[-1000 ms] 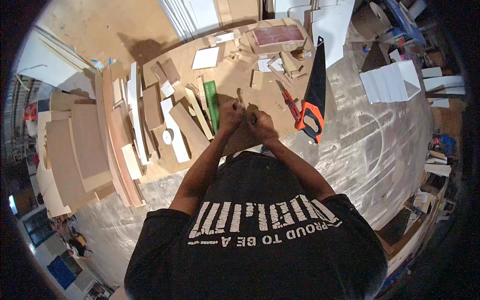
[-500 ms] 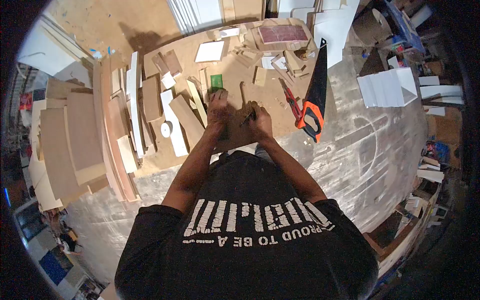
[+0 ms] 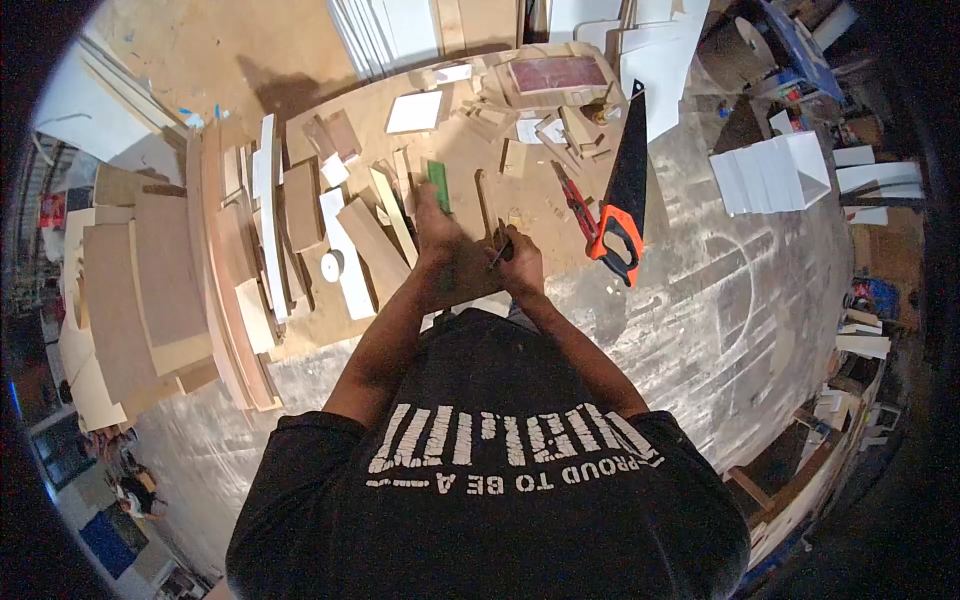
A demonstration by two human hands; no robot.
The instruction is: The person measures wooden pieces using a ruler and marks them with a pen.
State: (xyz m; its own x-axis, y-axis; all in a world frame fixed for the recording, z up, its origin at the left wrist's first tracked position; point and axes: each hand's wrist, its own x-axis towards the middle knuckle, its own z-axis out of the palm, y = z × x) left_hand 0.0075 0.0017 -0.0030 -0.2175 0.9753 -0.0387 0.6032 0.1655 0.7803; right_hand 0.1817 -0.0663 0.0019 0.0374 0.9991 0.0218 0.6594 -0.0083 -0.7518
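Note:
My left hand (image 3: 436,228) is closed around the near end of a small green rectangular piece (image 3: 440,185), which stands tilted over the worktable (image 3: 460,160). Its far part shows past my fingers; the rest is covered by the hand. In my closed right hand (image 3: 522,264) is a thin, dark, pointed tool (image 3: 496,257), its tip angled toward the left; I cannot tell its exact kind. Just beyond the right hand lies a narrow wooden strip (image 3: 483,200). Several pale wood strips (image 3: 394,215) lie to the left of my left hand.
A handsaw (image 3: 620,220) with an orange and black handle lies at the table's right edge, beside red-handled pliers (image 3: 577,208). A white strip (image 3: 345,260) and long boards (image 3: 205,250) are at left. Wood offcuts and a dark red block (image 3: 560,73) lie at the back.
My left hand has taken hold of the green piece, which has gone from lying flat to tilted and come nearer. My right hand has stayed almost in place with the dark tool.

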